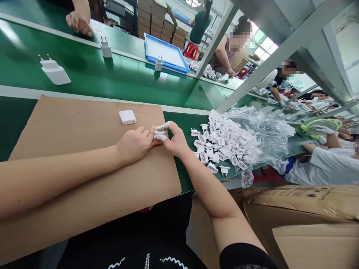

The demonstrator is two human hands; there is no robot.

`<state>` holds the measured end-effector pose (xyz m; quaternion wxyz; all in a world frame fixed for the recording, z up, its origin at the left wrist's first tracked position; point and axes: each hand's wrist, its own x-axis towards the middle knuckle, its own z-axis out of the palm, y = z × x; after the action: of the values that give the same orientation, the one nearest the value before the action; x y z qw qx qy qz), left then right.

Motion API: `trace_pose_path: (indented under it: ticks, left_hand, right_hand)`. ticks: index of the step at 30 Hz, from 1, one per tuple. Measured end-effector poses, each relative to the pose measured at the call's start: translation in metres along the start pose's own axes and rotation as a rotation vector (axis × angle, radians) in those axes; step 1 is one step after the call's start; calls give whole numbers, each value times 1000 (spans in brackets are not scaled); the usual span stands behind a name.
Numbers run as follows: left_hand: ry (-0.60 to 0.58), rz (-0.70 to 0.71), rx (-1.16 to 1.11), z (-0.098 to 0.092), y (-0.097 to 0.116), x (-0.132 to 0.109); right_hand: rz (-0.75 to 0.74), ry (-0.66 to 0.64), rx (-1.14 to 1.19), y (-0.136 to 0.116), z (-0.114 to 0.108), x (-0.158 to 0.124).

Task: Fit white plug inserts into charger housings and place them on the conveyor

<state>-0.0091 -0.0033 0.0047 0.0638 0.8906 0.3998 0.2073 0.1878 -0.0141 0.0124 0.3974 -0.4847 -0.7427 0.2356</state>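
Observation:
Over the right part of a cardboard sheet (84, 138), my two hands meet around a small white plug part (160, 132). My left hand (136, 145) is closed at its left side, with the fingers curled and partly hiding it. From the right, my right hand (177, 141) pinches the same part between thumb and forefinger, both wearing white finger covers. Whether a second piece sits inside my left hand cannot be made out. A white charger housing (128, 117) lies on the cardboard beyond my left hand.
To the right lies a heap of white plug parts (224, 140) beside a clear plastic bag (263, 127). Several white chargers (56, 71) stand on the green belt (84, 71). A blue-rimmed tray (166, 52) and a person's hand (79, 23) are across it. Cardboard boxes (303, 209) sit lower right.

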Motion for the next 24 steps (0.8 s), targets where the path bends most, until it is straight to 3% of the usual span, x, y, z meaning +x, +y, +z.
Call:
trace_pose_path:
  ticks: [4, 6, 8, 11, 13, 15, 19, 22, 24]
  left_hand:
    - [-25, -4, -202, -7, -2, 5]
    - [-28, -50, -296, -17, -6, 15]
    - [52, -149, -299, -29, -16, 33]
    - [212, -368, -198, -45, -54, 70]
    - [247, -517, -137, -53, -91, 91]
    - [235, -633, -64, -58, -129, 103]
    - [124, -757, 13, -66, -175, 105]
    - [118, -794, 26, -71, -180, 95]
    - [219, -767, 81, -73, -171, 85]
  right_hand:
    - [-8, 11, 56, -3, 2, 0]
    - [-37, 29, 29, -6, -8, 1]
    - [2, 110, -101, -5, -26, 1]
    - [299, 194, -492, 6, -57, -1]
    - [541, 99, -717, 16, -71, -3]
    - [660, -17, -800, 26, -77, -4]
    - [597, -36, -715, 35, -74, -2]
    - [516, 74, -603, 37, -71, 2]
    - [459, 173, -453, 36, -69, 4]
